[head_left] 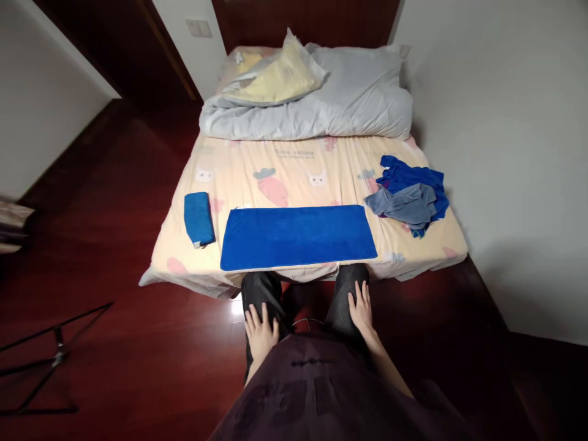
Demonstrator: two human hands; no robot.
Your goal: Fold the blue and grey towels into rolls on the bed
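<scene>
My left hand (261,334) lies on my left thigh, its fingers spread and nothing in it. On my right thigh rests my right hand (361,308), also open, with fingers apart. Just beyond my knees a blue towel (298,237) is laid out flat as a long rectangle along the front edge of the bed. To its left sits a folded blue towel (198,218), a small compact bundle. A loose pile of crumpled cloths lies to the right, with a grey cloth (404,204) on top of a blue cloth (420,177). Neither hand touches the cloths.
The bed has a yellow sheet (239,165) with carrot and rabbit prints. At its far end are a rolled grey quilt (358,92) and a yellow pillow (285,76). A white wall (500,153) borders the right side. Black tripod legs (57,355) stand on the floor at left.
</scene>
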